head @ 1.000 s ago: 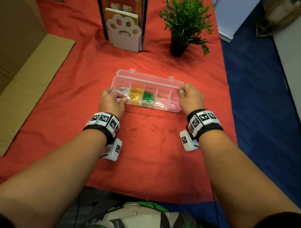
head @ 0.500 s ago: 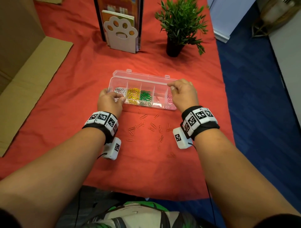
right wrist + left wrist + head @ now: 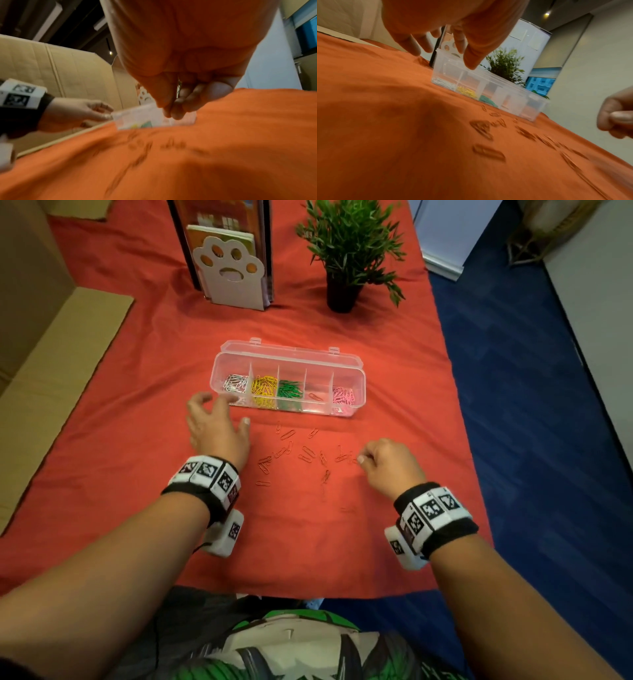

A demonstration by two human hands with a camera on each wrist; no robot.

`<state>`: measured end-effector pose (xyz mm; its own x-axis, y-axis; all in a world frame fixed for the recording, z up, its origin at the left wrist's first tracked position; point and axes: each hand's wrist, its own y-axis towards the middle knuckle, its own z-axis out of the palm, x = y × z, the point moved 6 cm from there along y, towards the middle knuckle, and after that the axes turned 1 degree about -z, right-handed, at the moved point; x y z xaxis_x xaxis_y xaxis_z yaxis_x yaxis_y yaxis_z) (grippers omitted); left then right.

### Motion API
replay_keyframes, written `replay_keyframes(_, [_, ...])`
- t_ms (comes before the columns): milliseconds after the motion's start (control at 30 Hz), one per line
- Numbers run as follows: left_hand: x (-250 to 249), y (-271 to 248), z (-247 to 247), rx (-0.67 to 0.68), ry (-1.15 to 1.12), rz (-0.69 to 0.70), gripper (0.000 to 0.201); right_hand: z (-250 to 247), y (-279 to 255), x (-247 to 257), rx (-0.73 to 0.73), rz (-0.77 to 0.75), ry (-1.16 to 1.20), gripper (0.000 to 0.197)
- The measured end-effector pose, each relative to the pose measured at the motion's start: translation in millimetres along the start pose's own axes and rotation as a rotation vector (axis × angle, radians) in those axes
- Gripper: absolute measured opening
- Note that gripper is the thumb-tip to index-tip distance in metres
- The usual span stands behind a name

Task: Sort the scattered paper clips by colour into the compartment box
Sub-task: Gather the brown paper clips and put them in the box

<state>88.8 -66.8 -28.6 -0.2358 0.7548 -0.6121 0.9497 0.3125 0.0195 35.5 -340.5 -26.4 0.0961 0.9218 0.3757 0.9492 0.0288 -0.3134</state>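
Behind the compartment box (image 3: 289, 364) stand a plant (image 3: 349, 244) and bookend (image 3: 228, 273); my left hand (image 3: 215, 426) hovers spread beside the box, my right hand (image 3: 390, 465) curls at the scattered clips (image 3: 301, 455), its hold unclear.

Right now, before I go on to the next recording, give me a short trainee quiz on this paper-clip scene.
1. True or false: the compartment box has its lid closed.
2. Which compartment holds the fewest clips? A) the yellow one B) the green one C) the fourth compartment from the left
3. Where do the loose paper clips lie relative to the box?

Key:
1. False, the lid is folded open behind the box.
2. C
3. On the red cloth on the box's near side, between it and the person.
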Motion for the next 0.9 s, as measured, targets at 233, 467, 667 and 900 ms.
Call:
replay_keyframes(233, [-2,-80,52,0.395,0.014,0.386,0.022,56,-50,-4,0.115,-0.005,-0.087,0.024])
replay_keyframes(467, [-44,-120,88,0.621,0.093,0.749,0.032,78,-60,17,0.026,-0.121,-0.191,0.018])
replay_keyframes(667, [-44,-121,98,0.719,0.377,0.803,0.030,78,-59,11,0.056,-0.111,-0.217,0.019])
replay_keyframes(900, [-37,-117,93,0.654,0.314,0.706,0.020,67,-27,-34,0.023,0.307,0.774,0.022])
